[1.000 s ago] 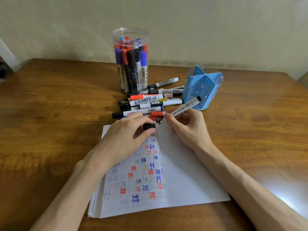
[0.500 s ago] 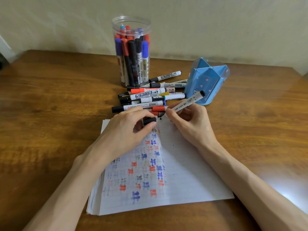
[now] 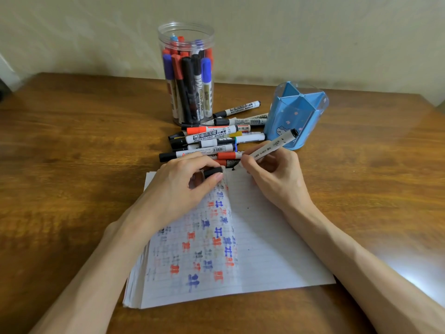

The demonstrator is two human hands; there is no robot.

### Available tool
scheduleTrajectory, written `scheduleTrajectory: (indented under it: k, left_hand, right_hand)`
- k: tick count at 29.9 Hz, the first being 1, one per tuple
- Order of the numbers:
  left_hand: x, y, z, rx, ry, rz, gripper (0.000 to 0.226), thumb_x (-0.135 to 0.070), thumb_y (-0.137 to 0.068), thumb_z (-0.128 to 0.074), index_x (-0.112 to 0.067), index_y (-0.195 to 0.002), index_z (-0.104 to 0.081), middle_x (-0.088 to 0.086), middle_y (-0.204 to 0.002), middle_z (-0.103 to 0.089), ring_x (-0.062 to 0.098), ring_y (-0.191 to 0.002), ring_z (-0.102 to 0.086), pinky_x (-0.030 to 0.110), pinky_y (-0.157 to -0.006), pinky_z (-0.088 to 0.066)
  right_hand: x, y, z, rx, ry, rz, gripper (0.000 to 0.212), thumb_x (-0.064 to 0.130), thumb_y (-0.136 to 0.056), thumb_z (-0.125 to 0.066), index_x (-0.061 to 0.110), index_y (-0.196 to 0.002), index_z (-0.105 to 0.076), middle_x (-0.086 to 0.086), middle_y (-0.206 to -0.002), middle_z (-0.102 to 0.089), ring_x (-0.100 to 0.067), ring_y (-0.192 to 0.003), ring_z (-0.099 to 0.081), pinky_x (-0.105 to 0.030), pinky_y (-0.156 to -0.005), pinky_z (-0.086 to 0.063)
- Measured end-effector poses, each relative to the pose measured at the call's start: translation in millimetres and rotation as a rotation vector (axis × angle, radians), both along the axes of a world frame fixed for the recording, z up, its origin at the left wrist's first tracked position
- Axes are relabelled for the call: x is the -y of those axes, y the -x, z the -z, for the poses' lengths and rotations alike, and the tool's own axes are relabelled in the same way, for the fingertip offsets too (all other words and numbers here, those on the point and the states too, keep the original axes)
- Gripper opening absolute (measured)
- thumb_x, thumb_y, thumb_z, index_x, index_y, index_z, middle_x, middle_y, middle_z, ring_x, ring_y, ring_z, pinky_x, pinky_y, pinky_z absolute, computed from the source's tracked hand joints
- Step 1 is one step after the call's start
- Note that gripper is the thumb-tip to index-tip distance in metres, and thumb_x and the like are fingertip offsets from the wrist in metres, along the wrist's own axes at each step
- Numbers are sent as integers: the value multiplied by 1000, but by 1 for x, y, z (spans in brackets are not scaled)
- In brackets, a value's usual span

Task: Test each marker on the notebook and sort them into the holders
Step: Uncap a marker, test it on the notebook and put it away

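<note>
At the notebook (image 3: 265, 237)'s far edge, just short of the blue holder (image 3: 296, 116), the right hand (image 3: 277, 182) pinches the uncapped marker (image 3: 272, 147), barrel slanting up-right toward that holder, nib (image 3: 235, 167) down-left beside the black cap (image 3: 213, 171) pinched in the left hand (image 3: 178, 189), and I can't tell whether the nib touches paper.

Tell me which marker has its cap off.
The white marker in the right hand, tip at the notebook's top edge. Its black cap is pinched in the left hand; the piled markers on the table are capped.
</note>
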State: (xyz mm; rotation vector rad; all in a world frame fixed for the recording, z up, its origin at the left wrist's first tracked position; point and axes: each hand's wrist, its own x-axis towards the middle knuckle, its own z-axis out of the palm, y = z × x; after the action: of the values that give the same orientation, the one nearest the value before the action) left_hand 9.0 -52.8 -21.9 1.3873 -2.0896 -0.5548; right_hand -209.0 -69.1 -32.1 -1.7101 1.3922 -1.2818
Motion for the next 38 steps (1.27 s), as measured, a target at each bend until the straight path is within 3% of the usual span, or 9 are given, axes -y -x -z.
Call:
scheduleTrajectory:
  k: [7, 11, 18, 21, 30, 38]
  left_hand:
    - [1, 0, 1, -1, 18, 2, 25, -48, -95, -61, -40, -117, -68, -32, -104, -60, -12, -107, -55, 12, -83, -46]
    - [0, -1, 0, 4, 16, 7, 25, -47, -96, -61, -40, -118, -68, -27, -107, -63, -9, -105, -58, 13, -83, -48]
    - [0, 0, 0, 6, 16, 4, 26, -48, -95, -61, -39, -118, -68, -31, -105, -59, -14, -107, -55, 7, -80, -43]
    - [0, -1, 0, 11, 21, -3, 25, -49, -95, -60, -40, -118, -69, -32, -104, -59, -15, -107, -54, 4, -77, -41]
    - [1, -1, 1, 10, 22, 0, 25, -48, -96, -61, -39, -118, -68, -30, -105, -60, -14, -107, -55, 4, -77, -42]
    - [1, -2, 2, 0, 32, 4, 24, -49, -96, -61, -39, -116, -69, -27, -106, -64, -11, -105, -56, 7, -79, -45]
  right_hand:
    - [-1, -1, 2, -41, -29, -58, 3, 24, -94, -75, 21, -92, -76, 7, -81, -76, -17, -70, -73, -46, -67, -63]
    - [-2, 0, 2, -65, -9, -26, 6, 20, -92, -73, 25, -87, -73, 9, -75, -72, -13, -63, -68, -36, -59, -58]
    - [-1, 0, -1, -13, -4, -18, 4, 20, -96, -77, 17, -94, -76, 4, -83, -75, -15, -76, -73, -37, -71, -64]
    - [-1, 0, 1, -21, -18, -54, 5, 22, -96, -76, 18, -96, -77, 7, -85, -76, -16, -76, -74, -39, -69, -64]
    - [-1, -1, 0, -22, -29, -18, 9, 21, -96, -75, 25, -88, -74, 10, -76, -73, -8, -68, -70, -25, -63, -57]
    - [-1, 0, 2, -37, -17, -5, 6, 28, -97, -75, 24, -92, -74, 11, -75, -72, -15, -67, -69, -37, -63, -60]
